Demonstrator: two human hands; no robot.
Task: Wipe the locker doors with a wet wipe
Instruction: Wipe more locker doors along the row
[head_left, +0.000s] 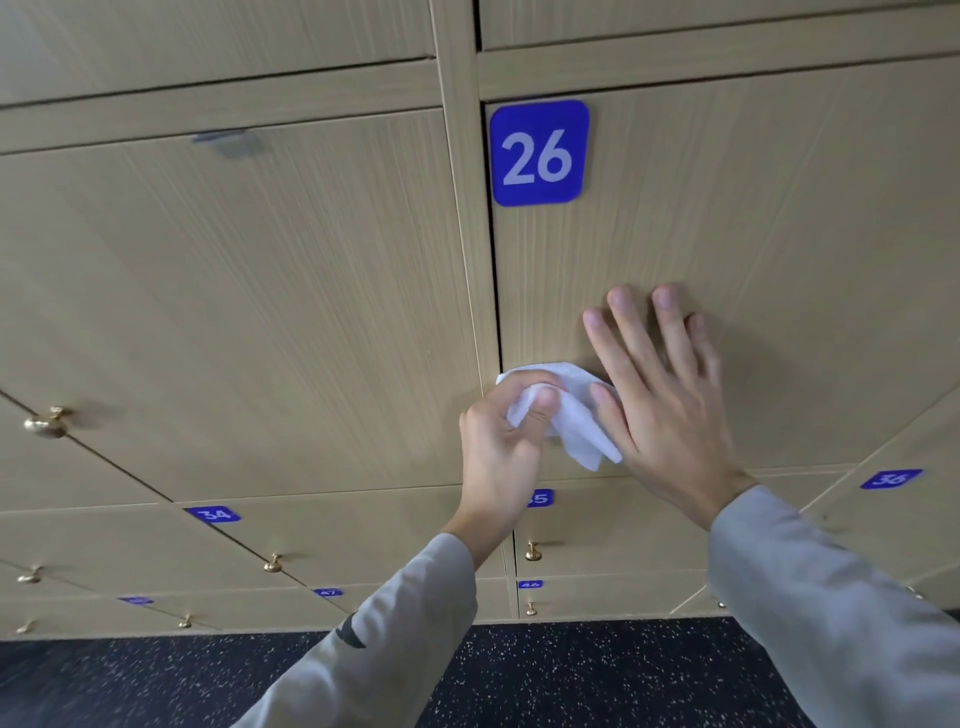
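Observation:
A light wood locker door (779, 218) with a blue plate numbered 26 (538, 153) fills the upper right. My left hand (501, 447) pinches a crumpled white wet wipe (576, 410) near the door's lower left corner. My right hand (662, 389) lies flat against the same door with its fingers spread, its thumb beside the wipe. Part of the wipe hangs loose below the two hands.
The neighbouring door (234, 312) on the left has a brass knob (47, 423). Below are doors numbered 34 (214, 514) and 36 (891, 478), with small brass knobs (532, 552). A dark speckled floor (571, 675) runs along the bottom.

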